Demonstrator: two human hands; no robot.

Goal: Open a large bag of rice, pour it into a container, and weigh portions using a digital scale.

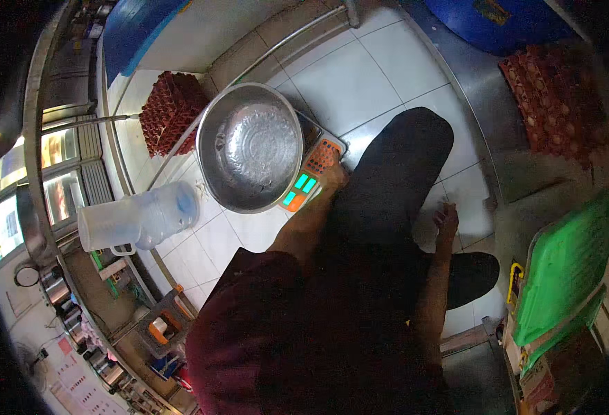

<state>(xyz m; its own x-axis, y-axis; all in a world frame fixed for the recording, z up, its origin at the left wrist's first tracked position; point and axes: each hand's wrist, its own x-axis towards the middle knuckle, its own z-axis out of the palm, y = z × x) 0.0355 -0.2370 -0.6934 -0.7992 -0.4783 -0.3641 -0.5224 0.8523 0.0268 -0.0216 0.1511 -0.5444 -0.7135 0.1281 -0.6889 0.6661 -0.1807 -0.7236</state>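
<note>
A wide metal basin (252, 150) sits on a digital scale, its bare, shiny inside facing up. Beside the basin, the scale's orange keypad panel (321, 158) has several lit green displays. My left hand (334, 175) is at this panel, with a finger on or just over the keys; its other fingers are hard to make out. Past my dark-clothed leg (403, 161), my right hand (445, 220) hangs above the tiled floor, fingers apart and holding nothing.
Stacked red-brown egg trays (172, 114) stand behind the basin; more egg trays (553, 104) are at right. A translucent pitcher (108, 224) and a large water bottle (168, 211) are at left. A metal rail (294, 33) runs beyond. Green plastic panel (566, 270) stands right.
</note>
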